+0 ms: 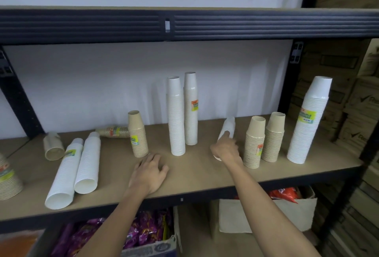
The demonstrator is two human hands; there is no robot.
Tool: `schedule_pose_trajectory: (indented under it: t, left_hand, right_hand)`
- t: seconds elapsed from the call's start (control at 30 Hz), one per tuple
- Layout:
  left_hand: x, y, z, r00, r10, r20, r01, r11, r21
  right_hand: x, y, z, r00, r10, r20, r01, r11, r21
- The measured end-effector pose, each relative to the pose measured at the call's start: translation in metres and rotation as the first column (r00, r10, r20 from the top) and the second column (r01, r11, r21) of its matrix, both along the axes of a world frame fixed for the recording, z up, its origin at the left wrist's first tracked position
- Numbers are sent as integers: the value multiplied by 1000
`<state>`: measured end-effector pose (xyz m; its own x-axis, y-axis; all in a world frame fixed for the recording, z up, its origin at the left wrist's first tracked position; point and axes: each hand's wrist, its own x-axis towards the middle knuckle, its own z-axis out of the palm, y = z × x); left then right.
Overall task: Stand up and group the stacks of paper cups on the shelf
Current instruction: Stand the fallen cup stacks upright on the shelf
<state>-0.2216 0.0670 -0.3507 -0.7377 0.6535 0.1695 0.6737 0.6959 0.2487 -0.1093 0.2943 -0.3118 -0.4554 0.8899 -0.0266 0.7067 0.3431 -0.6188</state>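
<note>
Gripping tilted white stack low with right hand, left hand flat, empty — could clip neighbouring brown stack, toppling it.

Two lying stacks sit left of two upright stacks on the shelf.

The shelf bears standing white stacks and brown stacks across its middle and right; lying white stacks and a lying brown stack sit at left.
</note>
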Motion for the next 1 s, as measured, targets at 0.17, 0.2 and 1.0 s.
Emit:
schedule_pose_trajectory:
  t: [0.17,0.2,1.0]
  left_hand:
    - [2,-2,1,1000,-5,8,5,1000,-5]
    - [2,-2,1,1000,-8,8,8,1000,-5]
    - [1,-3,0,1000,-21,-12,21,1000,-6]
  right_hand:
    - [15,-1,15,997,-21,-73,2,969,-248]
    - [18,-2,18,993,-21,-116,-17,947,-321]
    - [7,-8,-20,832,174,-527,-217,976,-19]
